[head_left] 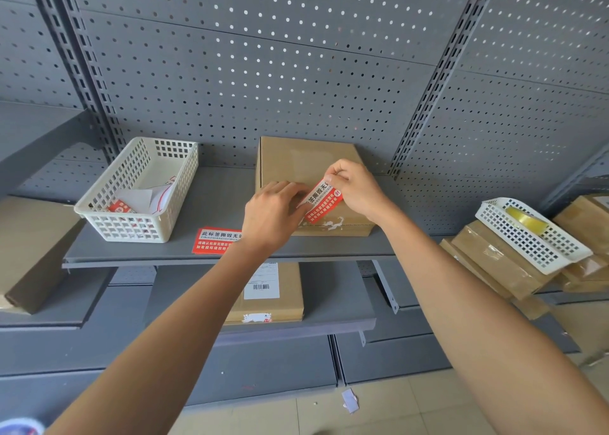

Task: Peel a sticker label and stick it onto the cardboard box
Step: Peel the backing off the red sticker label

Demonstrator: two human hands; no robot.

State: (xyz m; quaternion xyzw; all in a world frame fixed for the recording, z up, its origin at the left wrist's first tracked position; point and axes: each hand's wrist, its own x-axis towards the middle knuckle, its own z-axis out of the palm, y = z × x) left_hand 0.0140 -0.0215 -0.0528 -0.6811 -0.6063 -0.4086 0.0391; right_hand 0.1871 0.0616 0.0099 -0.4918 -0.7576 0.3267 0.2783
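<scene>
A brown cardboard box lies flat on the grey shelf. Over its near half I hold a red and white sticker label, tilted. My right hand pinches the label's upper right corner. My left hand grips its lower left end, fingers curled over it and hiding that part. Whether the label touches the box top I cannot tell. A stack of the same red labels lies on the shelf by my left wrist.
A white mesh basket with peeled backing paper and labels stands at the left of the shelf. Another box sits on the lower shelf. At the right, a white basket with a tape roll rests on stacked boxes.
</scene>
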